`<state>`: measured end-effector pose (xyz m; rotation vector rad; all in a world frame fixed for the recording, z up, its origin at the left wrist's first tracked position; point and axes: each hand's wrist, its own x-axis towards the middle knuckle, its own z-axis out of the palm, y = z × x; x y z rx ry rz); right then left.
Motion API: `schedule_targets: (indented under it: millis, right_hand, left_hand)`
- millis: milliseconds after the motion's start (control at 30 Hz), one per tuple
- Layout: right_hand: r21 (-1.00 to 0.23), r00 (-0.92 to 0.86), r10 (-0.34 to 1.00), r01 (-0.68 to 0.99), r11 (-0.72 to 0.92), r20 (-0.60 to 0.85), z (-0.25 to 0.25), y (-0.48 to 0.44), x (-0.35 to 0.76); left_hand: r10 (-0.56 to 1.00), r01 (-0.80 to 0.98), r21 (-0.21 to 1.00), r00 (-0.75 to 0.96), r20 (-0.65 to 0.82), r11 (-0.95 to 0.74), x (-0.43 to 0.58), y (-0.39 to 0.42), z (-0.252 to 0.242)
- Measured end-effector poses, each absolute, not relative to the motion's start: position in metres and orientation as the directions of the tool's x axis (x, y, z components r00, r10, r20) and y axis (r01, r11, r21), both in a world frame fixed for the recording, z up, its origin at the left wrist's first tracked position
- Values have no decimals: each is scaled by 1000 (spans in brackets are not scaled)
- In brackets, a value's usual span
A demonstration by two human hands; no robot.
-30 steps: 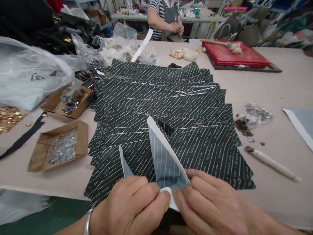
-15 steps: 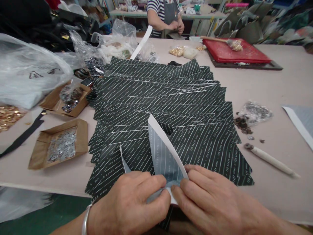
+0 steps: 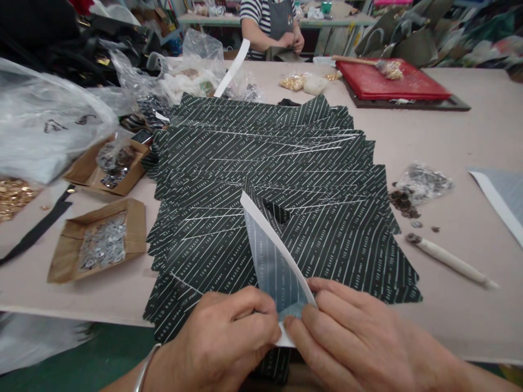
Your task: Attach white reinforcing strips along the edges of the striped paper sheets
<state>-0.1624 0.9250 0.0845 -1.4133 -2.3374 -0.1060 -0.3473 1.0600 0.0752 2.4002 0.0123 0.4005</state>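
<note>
Both hands pinch the near edge of a striped, printed fabric piece (image 3: 273, 261), whose blue-grey underside and white border strip face me as it folds up. My left hand (image 3: 223, 332), with a silver bangle at the wrist, has its thumb and fingers closed on the fabric's left part. My right hand (image 3: 351, 326) is closed on the right part, thumb pressed near the white strip. Beneath lies a layered stack of dark green printed fabric (image 3: 204, 212) with white diagonal lines and lettering. My fingers hide part of the gripped edge.
On the left stand a cardboard tray of silver metal pieces (image 3: 137, 239) and a second cardboard box (image 3: 81, 169). A pale stick-like tool (image 3: 453, 261) and a bag of dark fittings (image 3: 427, 179) lie right. Behind are a red board (image 3: 392, 81) and a co-worker (image 3: 269, 32).
My left hand has shifted slightly and the small raised flap beside it has gone down. The fabric's raised tip leans a little further left. Both hands still grip it.
</note>
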Motion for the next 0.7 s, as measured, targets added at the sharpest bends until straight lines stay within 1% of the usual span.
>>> schedule_targets:
  millis: [133,267,400,600,700]
  right_hand:
    - [-173,-388,832,858,483,396,82,924,-165]
    - [-189,-371,845,865,466,385,81,923,-165]
    - [-216,-369,845,855,472,387,82,924,-165]
    - [-272,-326,854,849,454,406,77,929,-165]
    - [-230,-330,836,858,460,439,67,929,-166]
  left_hand:
    - [110,-106,630,949,295,-769,-348,1060,76]
    - [117,-97,604,945,304,-791,-349,1060,78]
    - [84,-115,579,948,306,-807,-348,1059,79]
    - [81,-149,615,941,330,-774,-348,1060,70]
    - [97,-93,640,962,256,-763,-351,1063,68]
